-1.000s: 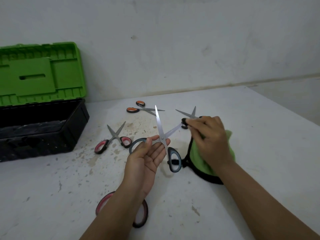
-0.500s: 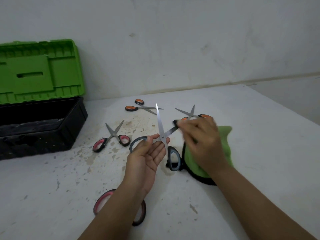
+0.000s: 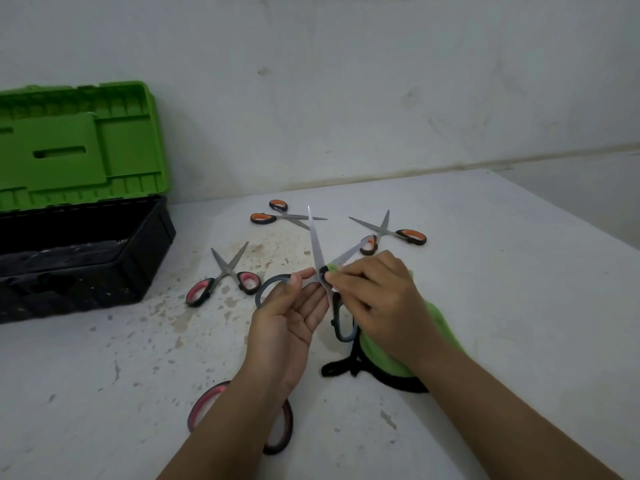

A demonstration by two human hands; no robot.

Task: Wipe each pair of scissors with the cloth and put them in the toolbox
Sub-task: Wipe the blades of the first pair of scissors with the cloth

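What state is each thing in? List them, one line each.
Toolbox: lid up, open.
Grey-handled scissors: blades spread, held off the table.
Left hand: pinches a grey handle.
Right hand: holds the green cloth at the pivot.
Pink-handled scissors: blades spread, lying flat.
Two orange-handled scissors: blades spread, lying flat.

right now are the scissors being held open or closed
Open: the grey-handled scissors have their two blades spread in a V, one pointing up, the other slanting right.
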